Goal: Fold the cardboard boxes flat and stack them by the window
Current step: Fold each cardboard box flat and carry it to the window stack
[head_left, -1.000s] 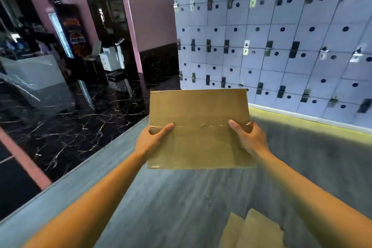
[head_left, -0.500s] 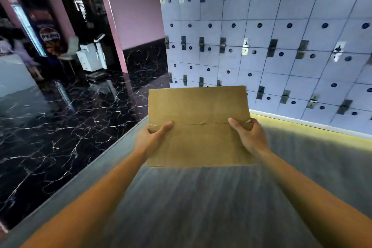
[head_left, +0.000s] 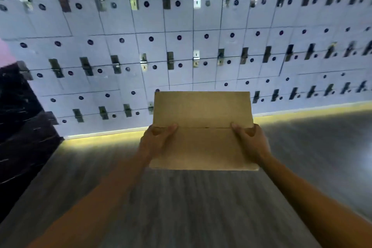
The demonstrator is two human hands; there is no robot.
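Gripping: flattened cardboard box (head_left: pixel 203 133) was held upright over the grey floor (head_left: pixel 181 207) | left hand (head_left: pixel 155 142) clasped left edge | right hand (head_left: pixel 251 143) clasped right edge | lockers (head_left: pixel 181 46) behind.

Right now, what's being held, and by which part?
A flattened cardboard box, held up off the floor: left hand grips its left edge, right hand its right edge, thumbs on the front near the crease.
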